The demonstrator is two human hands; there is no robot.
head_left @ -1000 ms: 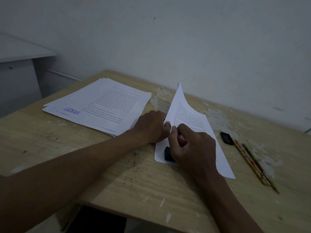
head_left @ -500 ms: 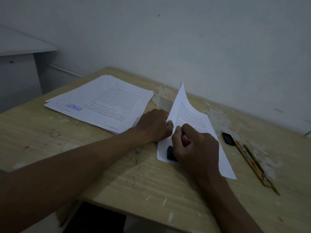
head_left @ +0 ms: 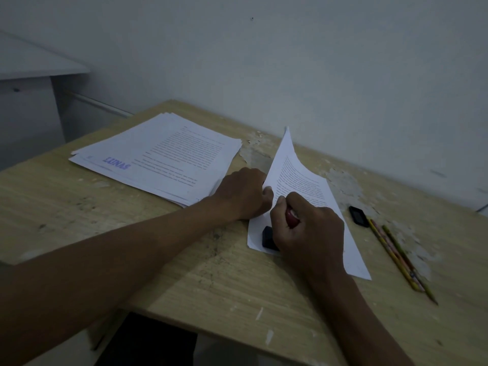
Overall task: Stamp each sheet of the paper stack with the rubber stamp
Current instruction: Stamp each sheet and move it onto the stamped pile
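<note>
A printed sheet [head_left: 298,178] lies on the wooden table [head_left: 211,281] at centre right, its left edge curled upward. My right hand [head_left: 309,228] grips the rubber stamp [head_left: 270,237] by its red handle, and the black base presses on the sheet's near left corner. My left hand [head_left: 244,192] has its fingers curled at the sheet's lifted left edge and holds that edge. A stack of sheets [head_left: 163,157] lies to the left, and a blue "LUNAS" stamp mark shows on its top sheet.
A small black ink pad or lid [head_left: 358,215] lies right of the sheet. Beside it lie two pencils [head_left: 398,257]. A white wall rises just behind the table. A pale desk [head_left: 31,67] stands at far left. The table's near edge runs below my forearms.
Both hands and the stamp keep their places on the sheet. Only the camera view shifted slightly.
</note>
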